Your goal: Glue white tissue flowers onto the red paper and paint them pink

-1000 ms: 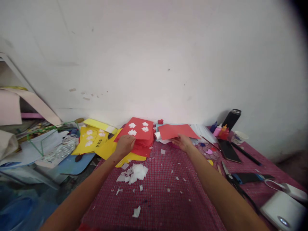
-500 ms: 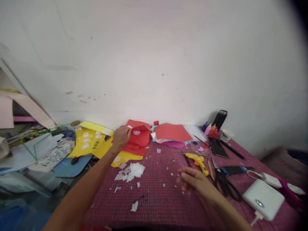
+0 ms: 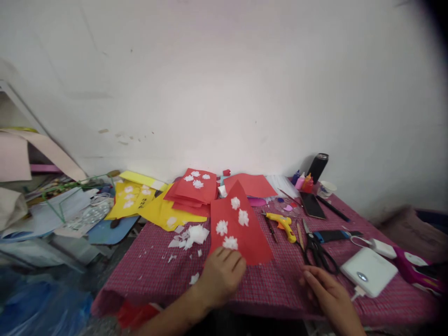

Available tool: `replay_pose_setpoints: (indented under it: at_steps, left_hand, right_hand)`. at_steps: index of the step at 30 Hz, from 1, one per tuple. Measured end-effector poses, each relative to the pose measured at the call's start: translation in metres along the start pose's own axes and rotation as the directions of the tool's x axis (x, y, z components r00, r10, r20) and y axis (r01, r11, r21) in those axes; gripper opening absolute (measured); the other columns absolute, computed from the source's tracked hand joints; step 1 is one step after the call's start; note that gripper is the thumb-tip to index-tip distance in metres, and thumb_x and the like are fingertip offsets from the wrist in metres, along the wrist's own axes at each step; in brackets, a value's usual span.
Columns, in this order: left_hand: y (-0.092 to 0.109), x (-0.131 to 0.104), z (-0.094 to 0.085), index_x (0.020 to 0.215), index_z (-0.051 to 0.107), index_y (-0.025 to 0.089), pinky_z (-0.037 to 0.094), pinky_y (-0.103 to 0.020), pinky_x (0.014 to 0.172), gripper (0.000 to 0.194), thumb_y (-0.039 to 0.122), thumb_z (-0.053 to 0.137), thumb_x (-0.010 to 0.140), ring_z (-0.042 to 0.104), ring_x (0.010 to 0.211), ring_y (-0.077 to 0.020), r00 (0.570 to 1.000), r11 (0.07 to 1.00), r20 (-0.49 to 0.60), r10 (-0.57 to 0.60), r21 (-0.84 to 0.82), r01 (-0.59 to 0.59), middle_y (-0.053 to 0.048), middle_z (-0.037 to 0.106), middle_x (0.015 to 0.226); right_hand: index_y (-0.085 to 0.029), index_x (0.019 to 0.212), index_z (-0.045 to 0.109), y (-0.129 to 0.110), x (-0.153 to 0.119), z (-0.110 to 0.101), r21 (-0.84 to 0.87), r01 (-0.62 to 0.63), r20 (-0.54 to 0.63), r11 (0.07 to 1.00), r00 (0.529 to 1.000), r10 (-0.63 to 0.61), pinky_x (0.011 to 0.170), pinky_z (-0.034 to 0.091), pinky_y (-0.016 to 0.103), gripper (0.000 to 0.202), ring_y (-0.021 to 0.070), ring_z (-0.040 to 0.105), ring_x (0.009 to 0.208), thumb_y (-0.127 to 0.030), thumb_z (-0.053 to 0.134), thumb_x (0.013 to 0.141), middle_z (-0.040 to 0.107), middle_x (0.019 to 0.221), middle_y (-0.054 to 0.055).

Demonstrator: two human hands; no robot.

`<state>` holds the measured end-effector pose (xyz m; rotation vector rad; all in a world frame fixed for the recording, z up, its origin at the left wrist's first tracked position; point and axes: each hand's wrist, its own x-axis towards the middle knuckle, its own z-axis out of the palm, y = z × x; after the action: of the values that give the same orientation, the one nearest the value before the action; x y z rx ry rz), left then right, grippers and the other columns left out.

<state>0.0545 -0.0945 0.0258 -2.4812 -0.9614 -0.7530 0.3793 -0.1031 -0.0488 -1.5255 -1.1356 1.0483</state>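
Observation:
A red paper card (image 3: pixel 255 240) decorated with white paper flowers is in front of me, tilted over the middle of the table. Its near edge is pinched in my left hand (image 3: pixel 223 273). My right hand (image 3: pixel 327 291) is over the front edge, right of the card, empty, fingers loosely bent and apart. Behind the card, to the left, lies a stack of red cards (image 3: pixel 191 193), the top one bearing similar white flowers. White paper scraps (image 3: pixel 196 234) sit on the tablecloth left of the card.
Yellow cards (image 3: pixel 154 212) lie at the left. To the right are a yellow hot glue gun (image 3: pixel 285 226), black scissors (image 3: pixel 318 252), a phone (image 3: pixel 312 205), a white power bank (image 3: pixel 369 271), small paint bottles (image 3: pixel 307 183) and a black flask (image 3: pixel 318 168). A wall rises behind the table (image 3: pixel 157 275).
My left hand has brought a flower-covered red card from the stack toward me, to the table's middle. My right hand has shifted right and nearer to me.

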Motion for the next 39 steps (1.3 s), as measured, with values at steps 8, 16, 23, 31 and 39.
replay_pose_setpoints:
  at_steps: [8,16,23,31,39]
  left_hand:
    - [0.057,-0.023,0.055,0.091,0.059,0.020,0.047,-0.038,0.073,0.006,0.022,0.063,0.093,0.060,0.084,-0.0226,0.934,0.985,0.344,-0.091,-0.110,0.136,-0.003,0.065,0.090]
    - [0.045,-0.020,0.045,0.104,0.062,0.020,0.049,-0.038,0.085,0.008,0.022,0.058,0.097,0.060,0.099,-0.0236,0.876,0.975,0.470,-0.106,-0.125,0.184,-0.005,0.067,0.105]
    - [0.035,-0.026,0.047,0.111,0.063,0.021,0.050,-0.039,0.092,0.016,0.019,0.059,0.096,0.059,0.106,-0.0236,0.877,0.973,0.472,-0.084,-0.152,0.175,-0.005,0.067,0.111]
    - [0.035,-0.025,0.052,0.109,0.065,0.020,0.051,-0.042,0.093,0.018,0.014,0.058,0.093,0.060,0.105,-0.0247,0.865,0.954,0.483,-0.135,-0.172,0.245,-0.006,0.068,0.110]
    - [0.051,-0.022,0.030,0.125,0.061,0.021,0.048,-0.046,0.103,0.030,0.026,0.060,0.095,0.058,0.117,-0.0276,0.934,0.935,0.311,-0.175,-0.245,0.256,-0.010,0.065,0.126]
  right_hand:
    - [-0.021,0.099,0.068,-0.003,-0.010,0.002,-0.027,0.091,0.067,0.995,0.994,-0.089,0.047,0.044,0.029,0.045,0.0184,0.059,0.052,-0.063,0.065,0.083,0.070,0.074,0.004]
    - [-0.020,0.109,0.068,0.012,-0.018,0.002,-0.218,0.244,0.138,0.945,0.966,-0.217,0.060,0.051,0.032,0.038,0.0214,0.064,0.065,-0.054,0.056,0.095,0.073,0.082,0.006]
    - [-0.020,0.107,0.070,0.006,-0.018,0.006,-0.323,0.299,0.113,0.898,0.954,-0.277,0.064,0.053,0.034,0.038,0.0240,0.068,0.068,-0.052,0.054,0.095,0.076,0.084,0.007]
    - [-0.022,0.105,0.070,0.002,-0.020,0.010,-0.306,0.298,0.096,0.904,0.955,-0.282,0.069,0.055,0.035,0.034,0.0263,0.070,0.077,-0.051,0.055,0.095,0.075,0.085,0.007]
    - [-0.023,0.102,0.071,0.004,-0.022,0.013,-0.351,0.352,0.054,0.868,0.933,-0.357,0.076,0.056,0.038,0.028,0.0279,0.072,0.081,-0.045,0.056,0.095,0.077,0.088,0.009]
